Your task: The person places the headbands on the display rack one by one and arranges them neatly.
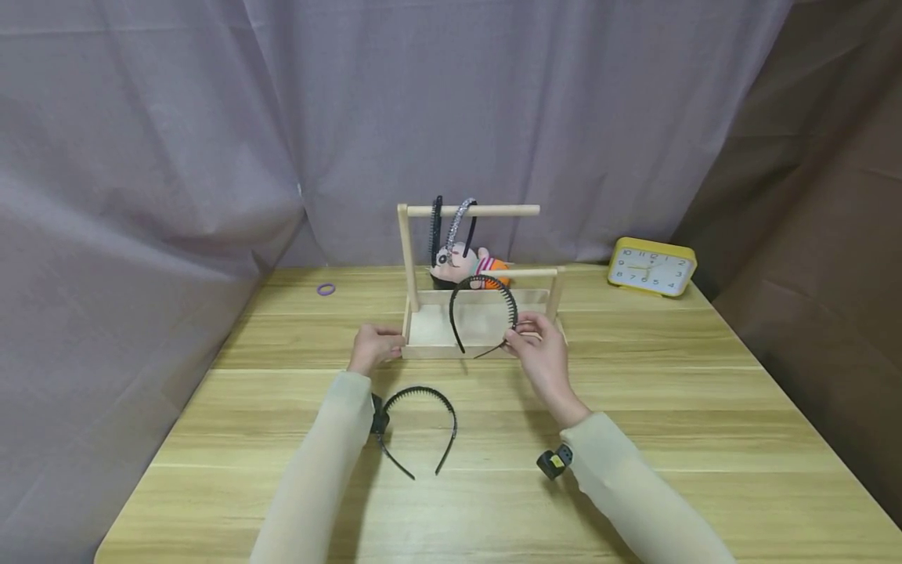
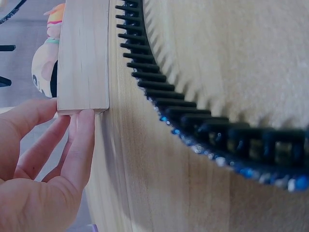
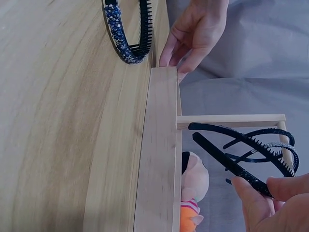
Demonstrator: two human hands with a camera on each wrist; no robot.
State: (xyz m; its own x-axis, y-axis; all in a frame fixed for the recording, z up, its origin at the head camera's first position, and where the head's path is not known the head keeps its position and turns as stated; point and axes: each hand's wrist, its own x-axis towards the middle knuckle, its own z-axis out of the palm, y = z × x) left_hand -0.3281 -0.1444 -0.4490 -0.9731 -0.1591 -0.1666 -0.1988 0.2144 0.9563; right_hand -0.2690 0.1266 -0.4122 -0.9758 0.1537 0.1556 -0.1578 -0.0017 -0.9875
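Note:
My left hand (image 1: 369, 348) holds the left end of a light wooden stand (image 1: 431, 352), fingertips against its tray's end wall. With thumb and fingers my right hand (image 1: 546, 359) pinches one arm of a black toothed headband (image 1: 484, 278), raised in front of the stand's lower bar (image 1: 521, 273). On the upper bar (image 1: 507, 210) hang a black headband (image 1: 435, 231) and a silver glittery headband (image 1: 456, 225). Another toothed headband (image 1: 423, 389) lies on the table below the left hand; blue and silver beads show along it in the left wrist view.
Behind the stand lies a plush doll (image 1: 456, 265) with orange clothing. A yellow alarm clock (image 1: 651, 267) stands at the back right of the wooden table (image 1: 669, 439). A purple hair tie (image 1: 326, 289) is at the back left. Grey curtains (image 1: 437, 102) close off the back.

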